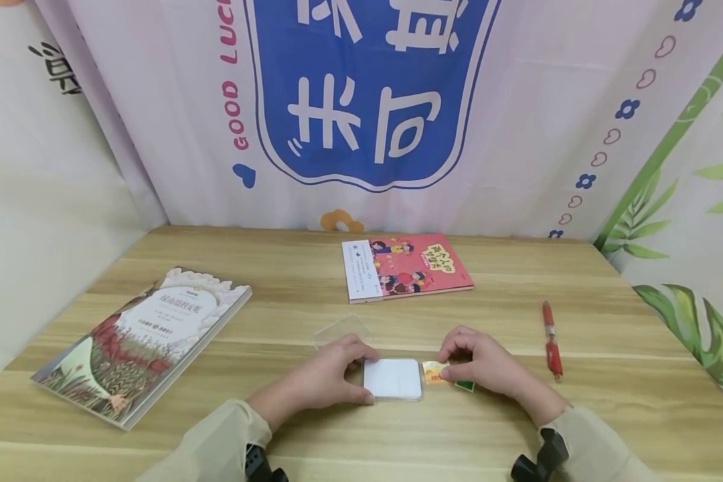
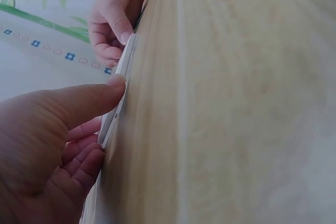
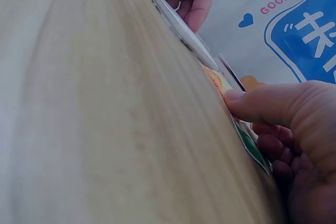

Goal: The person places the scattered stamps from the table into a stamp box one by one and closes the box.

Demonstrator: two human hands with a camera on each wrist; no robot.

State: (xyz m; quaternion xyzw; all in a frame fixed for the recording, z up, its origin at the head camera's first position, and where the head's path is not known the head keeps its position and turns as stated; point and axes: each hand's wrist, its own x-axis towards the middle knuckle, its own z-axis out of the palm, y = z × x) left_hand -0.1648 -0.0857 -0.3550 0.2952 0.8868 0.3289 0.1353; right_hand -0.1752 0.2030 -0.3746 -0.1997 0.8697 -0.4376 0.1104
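A shallow clear case [image 1: 393,380] with a flat white filling lies on the table. My left hand [image 1: 328,380] grips its left side, thumb at the near corner and fingers at the far one. Just right of the case is a small yellow-orange card [image 1: 435,372], whose right edge my right hand [image 1: 485,365] pinches under the thumb. A small green card [image 3: 249,142] lies partly beneath that hand. Behind my left hand rests a clear plastic lid [image 1: 342,329], partly covered by the fingers.
On the left lies a thick book [image 1: 150,341] with an illustrated cover. A pink book [image 1: 416,264] is at the back middle of the wooden table [image 1: 482,442]. To the right is a red pen [image 1: 551,341]. Printed curtains [image 1: 187,134] stand behind the table.
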